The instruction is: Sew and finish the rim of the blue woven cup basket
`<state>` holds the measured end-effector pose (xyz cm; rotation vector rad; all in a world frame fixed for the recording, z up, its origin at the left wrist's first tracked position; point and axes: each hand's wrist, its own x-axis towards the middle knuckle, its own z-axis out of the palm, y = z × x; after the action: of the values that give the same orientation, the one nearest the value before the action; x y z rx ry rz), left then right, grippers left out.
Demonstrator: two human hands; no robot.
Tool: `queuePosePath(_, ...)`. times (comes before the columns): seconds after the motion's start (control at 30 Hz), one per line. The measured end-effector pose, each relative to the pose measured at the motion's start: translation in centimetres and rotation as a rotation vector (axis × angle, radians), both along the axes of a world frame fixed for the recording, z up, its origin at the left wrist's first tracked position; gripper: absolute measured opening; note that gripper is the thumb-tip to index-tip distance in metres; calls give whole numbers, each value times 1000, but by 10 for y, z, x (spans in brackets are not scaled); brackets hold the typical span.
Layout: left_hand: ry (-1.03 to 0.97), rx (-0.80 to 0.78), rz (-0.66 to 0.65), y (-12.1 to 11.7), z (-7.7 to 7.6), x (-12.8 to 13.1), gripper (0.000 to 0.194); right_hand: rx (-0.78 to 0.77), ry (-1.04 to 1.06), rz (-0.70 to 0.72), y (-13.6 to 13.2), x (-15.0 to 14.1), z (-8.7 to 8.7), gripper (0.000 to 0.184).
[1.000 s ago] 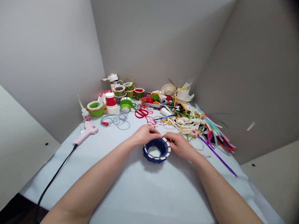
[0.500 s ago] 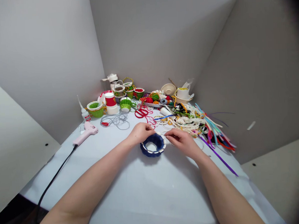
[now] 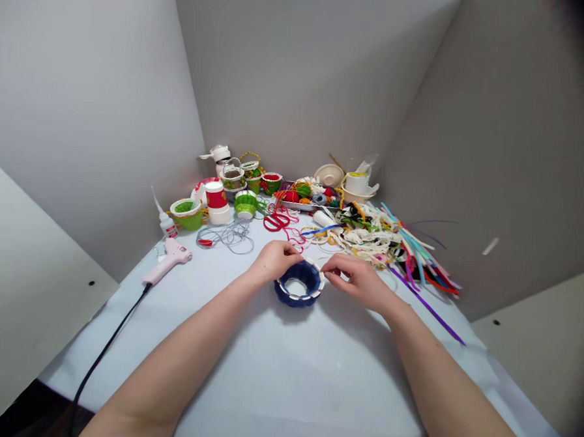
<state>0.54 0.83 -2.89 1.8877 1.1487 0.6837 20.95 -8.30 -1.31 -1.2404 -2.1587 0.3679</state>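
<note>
A small dark blue bowl point(image 3: 300, 302) with white tabs along its rim stands upright on the table in front of me. My left hand point(image 3: 277, 258) is closed on its far left rim, thumb and fingers pinched together there. At the right side of the rim my right hand point(image 3: 350, 277) is closed in a pinch, its fingertips at the white edge. Whatever is between those fingertips is too small to make out. Through the bowl's opening a pale bottom shows.
A pink glue gun point(image 3: 167, 263) with a black cable lies left, near a glue bottle point(image 3: 168, 225). Behind are grey cord point(image 3: 229, 235), red scissors point(image 3: 276, 222), small green baskets point(image 3: 188, 219) and a tray of yarn balls point(image 3: 301, 203). Tangled trims point(image 3: 371, 237) and pipe cleaners point(image 3: 423, 251) lie right.
My right hand has moved slightly down, and its fingertips are now against the bowl's right rim. The left hand and bowl stay almost in place.
</note>
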Motion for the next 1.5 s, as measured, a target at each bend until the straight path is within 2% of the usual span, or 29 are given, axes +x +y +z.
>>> queuePosePath(0.13, -13, -47, -17, 1, -1, 0, 23, -79, 2, 3, 2, -1, -5, 15)
queuePosePath(0.23, 5, -24, -14, -1, 7, -2, 29, -98, 7, -13, 4, -2, -9, 16)
queuePosePath(0.3, 30, 82, 29, -8, 18, -4, 33, -97, 5, -13, 5, -3, -11, 15)
queuePosePath(0.4, 91, 335, 81, -27, 36, -6, 36, -97, 3, -7, 5, -3, -12, 15)
queuePosePath(0.47, 170, 439, 24, -44, 42, -6, 41, -91, 5, -11, 5, -2, -13, 15)
queuePosePath(0.53, 264, 467, -71, -58, 41, -7, 49, -84, 6, -19, 5, -3, -13, 15)
queuePosePath(0.63, 365, 456, -147, -70, 31, -9, 63, -88, 9, -19, 4, -3, -12, 15)
queuePosePath(0.77, 426, 440, -146, -72, 19, -12, 72, -116, 26, 2, 5, -5, -11, 16)
queuePosePath(1.03, 432, 442, -108, -75, 15, -7, 81, -143, 30, -11, 5, -6, -12, 16)
queuePosePath(1.2, 353, 451, -52, -78, 11, -6, 70, -147, 30, -22, 5, -6, -12, 16)
queuePosePath(1.3, 294, 409, -40, -80, 12, -6, 75, -146, 38, -15, 6, -5, -13, 16)
queuePosePath(1.4, 128, 335, 16, -72, 17, -10, 76, -133, 40, -19, 6, -5, -13, 16)
queuePosePath(1.5, -106, 167, 152, -54, 18, -19, 58, -134, 25, -31, 6, -5, -12, 17)
